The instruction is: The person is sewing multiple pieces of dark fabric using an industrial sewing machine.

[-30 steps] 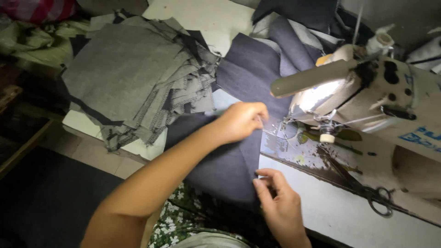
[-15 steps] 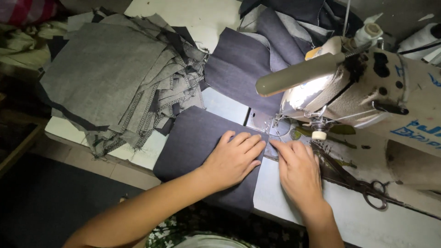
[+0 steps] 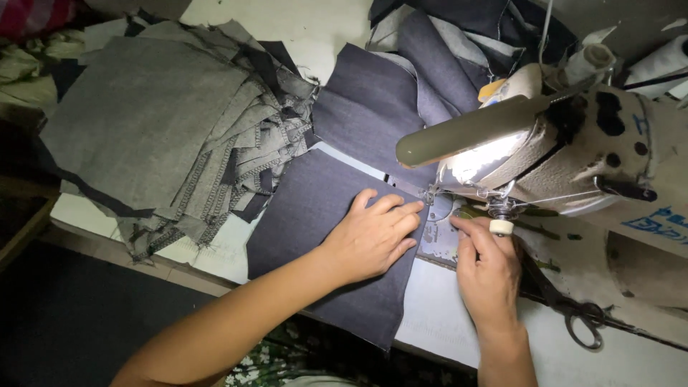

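Fingers of your left hand [image 3: 373, 236] press flat, open, on the dark denim panel [image 3: 322, 236] at the worktop's front edge; your right hand [image 3: 487, 269], seemingly loose, nears the needle — pricking likely.

Blue lettered marking [image 3: 656, 221] on sewing machine [image 3: 609, 165]

A stack of cut fabric pieces [image 3: 154, 129] fills the upper left of the frame, lying on the surface [image 3: 444, 315]. Just right of it, at centre, a flat fabric panel [image 3: 322, 229] lies on the surface under the left hand [image 3: 373, 236]. The sewing machine [image 3: 573, 158] stands at the right, with the right hand [image 3: 487, 269] below its head. Scissors [image 3: 573, 315] lie at lower right. More fabric [image 3: 401, 93] is heaped at upper centre behind the machine.
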